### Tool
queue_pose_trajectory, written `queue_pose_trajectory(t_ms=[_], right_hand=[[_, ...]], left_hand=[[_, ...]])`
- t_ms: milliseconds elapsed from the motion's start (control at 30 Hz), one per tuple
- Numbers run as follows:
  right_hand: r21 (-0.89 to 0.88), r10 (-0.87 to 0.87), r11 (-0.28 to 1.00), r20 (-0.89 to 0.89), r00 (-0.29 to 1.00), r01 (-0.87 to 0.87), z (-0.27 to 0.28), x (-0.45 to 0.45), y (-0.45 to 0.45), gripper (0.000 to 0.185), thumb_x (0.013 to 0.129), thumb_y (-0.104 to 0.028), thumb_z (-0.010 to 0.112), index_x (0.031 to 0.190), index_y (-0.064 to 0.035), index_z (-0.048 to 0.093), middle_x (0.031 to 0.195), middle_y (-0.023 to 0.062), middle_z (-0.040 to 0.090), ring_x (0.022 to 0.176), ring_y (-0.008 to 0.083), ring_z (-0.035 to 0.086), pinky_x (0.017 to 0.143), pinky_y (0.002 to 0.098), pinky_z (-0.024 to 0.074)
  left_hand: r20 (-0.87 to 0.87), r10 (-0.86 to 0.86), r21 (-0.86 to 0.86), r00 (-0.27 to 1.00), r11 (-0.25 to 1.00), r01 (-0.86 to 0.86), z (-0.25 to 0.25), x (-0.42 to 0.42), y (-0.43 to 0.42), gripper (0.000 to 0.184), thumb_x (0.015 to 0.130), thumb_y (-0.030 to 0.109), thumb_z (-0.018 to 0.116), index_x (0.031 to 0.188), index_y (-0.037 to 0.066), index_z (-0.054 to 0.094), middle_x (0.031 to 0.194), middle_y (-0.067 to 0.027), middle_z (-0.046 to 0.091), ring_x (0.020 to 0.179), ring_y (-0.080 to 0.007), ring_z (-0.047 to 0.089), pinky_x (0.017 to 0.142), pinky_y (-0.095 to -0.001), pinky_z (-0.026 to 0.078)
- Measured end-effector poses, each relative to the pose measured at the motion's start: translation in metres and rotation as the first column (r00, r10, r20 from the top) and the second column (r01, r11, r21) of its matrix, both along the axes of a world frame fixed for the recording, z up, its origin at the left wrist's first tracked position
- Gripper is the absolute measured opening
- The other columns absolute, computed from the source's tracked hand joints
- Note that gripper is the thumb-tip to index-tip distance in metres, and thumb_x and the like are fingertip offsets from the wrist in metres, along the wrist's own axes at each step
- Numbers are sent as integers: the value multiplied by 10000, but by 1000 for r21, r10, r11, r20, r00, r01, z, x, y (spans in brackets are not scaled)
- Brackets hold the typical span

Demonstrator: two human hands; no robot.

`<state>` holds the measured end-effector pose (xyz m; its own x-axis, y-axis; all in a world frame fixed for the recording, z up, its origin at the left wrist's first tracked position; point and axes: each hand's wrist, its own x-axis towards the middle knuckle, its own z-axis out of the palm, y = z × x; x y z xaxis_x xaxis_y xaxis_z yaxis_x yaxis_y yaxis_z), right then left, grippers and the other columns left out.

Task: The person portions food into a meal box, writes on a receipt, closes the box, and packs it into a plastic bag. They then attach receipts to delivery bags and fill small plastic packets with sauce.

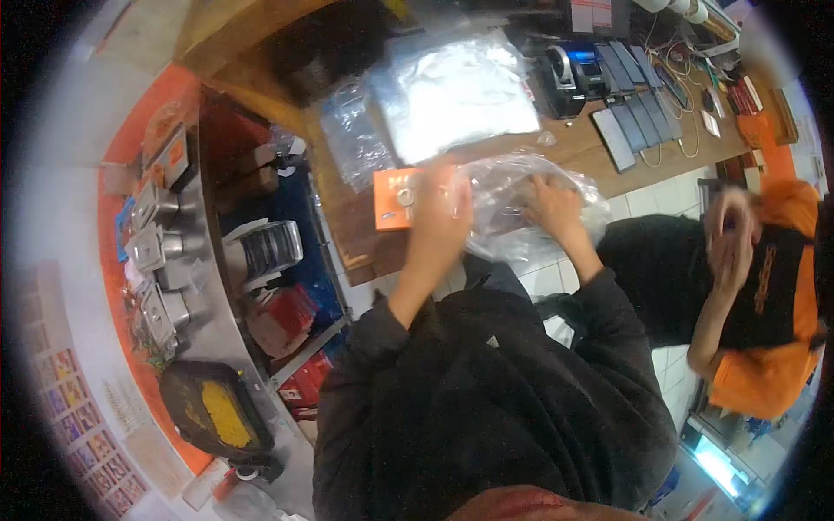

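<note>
The clear bag (499, 201) overhangs the desk's (360, 247) near edge, long axis roughly along it; which end is the mouth is unclear. The right hand (556, 207) is on or in it, the blurred left hand (441, 204) beside the orange box (391, 208) toward the near-left corner; neither grip can be told. Thin film probably wants light, spread fingers. Beyond lie plastic sheets (460, 95).
</note>
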<state>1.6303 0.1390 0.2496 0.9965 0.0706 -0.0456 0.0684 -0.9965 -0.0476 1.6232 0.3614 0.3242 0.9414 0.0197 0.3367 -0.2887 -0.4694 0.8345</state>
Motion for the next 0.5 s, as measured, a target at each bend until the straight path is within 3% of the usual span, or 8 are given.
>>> queue_pose_trajectory(t_ms=[67, 100, 167, 267, 333, 400, 433, 500], right_hand=[[-84, 104, 989, -178, 978, -120, -23, 25, -10, 648, 670, -377, 727, 1218, -173, 448, 990, 111, 609, 821, 315, 632, 739, 452, 455], [-17, 119, 992, -241, 963, -127, -52, 34, -23, 756, 678, -368, 720, 1307, -168, 349, 1083, 121, 569, 977, 311, 585, 831, 477, 426], [-76, 170, 979, -221, 960, -191, -74, 31, -41, 784, 662, -381, 729, 1309, -152, 348, 1142, 133, 528, 1062, 309, 529, 878, 481, 400], [-81, 206, 963, -384, 900, -255, -63, 35, -53, 946, 609, -409, 768, 1368, -123, 280, 1335, 138, 378, 1242, 312, 363, 1005, 481, 306], [-91, 419, 895, -162, 893, -436, -64, 30, -59, 1072, 586, -414, 786, 1430, -166, 173, 1393, 123, 335, 1258, 315, 349, 1014, 480, 301], [-55, 409, 893, -311, 858, -446, -38, 45, -55, 1095, 623, -416, 769, 1456, -204, 91, 1454, 96, 254, 1287, 325, 309, 1029, 504, 274], [-64, 395, 904, -259, 881, -424, -40, 52, -61, 990, 643, -409, 757, 1428, -188, 195, 1403, 119, 336, 1241, 326, 375, 1015, 485, 306], [-62, 400, 906, -201, 894, -419, -47, 71, -72, 891, 663, -401, 745, 1399, -173, 299, 1353, 141, 419, 1194, 327, 441, 1000, 467, 338]], left_hand=[[-266, -595, -162, 758, 803, 573, -51, 20, -59, 372, 886, 179, 537, 1227, 41, 479, 1258, -216, 481, 1186, -332, 452, 963, -394, 367], [-271, -590, -170, 761, 807, 565, -84, 26, -82, 372, 886, 179, 537, 1227, 41, 479, 1258, -216, 481, 1186, -332, 452, 963, -394, 367], [-189, -291, 733, 938, 593, 332, -141, 40, -113, 503, 824, 179, 605, 1287, 83, 432, 1376, -193, 368, 1258, -351, 362, 1022, -453, 300], [-403, -399, 707, 824, 435, 557, -148, 72, -94, 609, 768, 194, 655, 1317, 112, 405, 1416, -162, 318, 1298, -365, 292, 1057, -499, 228], [-333, -357, 731, 873, 487, 478, -146, 68, -95, 545, 768, 216, 659, 1263, 108, 460, 1317, -165, 430, 1237, -359, 381, 1002, -468, 325], [-524, -624, 48, 580, 658, 751, -83, 67, -81, 533, 770, 262, 678, 1235, 97, 478, 1210, -173, 508, 1164, -351, 450, 971, -439, 361], [-281, -488, 177, 827, 820, 544, -75, 52, -72, 347, 776, 218, 648, 1062, 45, 555, 1045, -134, 570, 993, -332, 531, 823, -430, 439], [-88, -134, 326, 987, 933, 156, -38, 36, -35, 325, 778, 226, 642, 1046, 62, 559, 1054, -120, 568, 979, -304, 536, 819, -422, 428]])
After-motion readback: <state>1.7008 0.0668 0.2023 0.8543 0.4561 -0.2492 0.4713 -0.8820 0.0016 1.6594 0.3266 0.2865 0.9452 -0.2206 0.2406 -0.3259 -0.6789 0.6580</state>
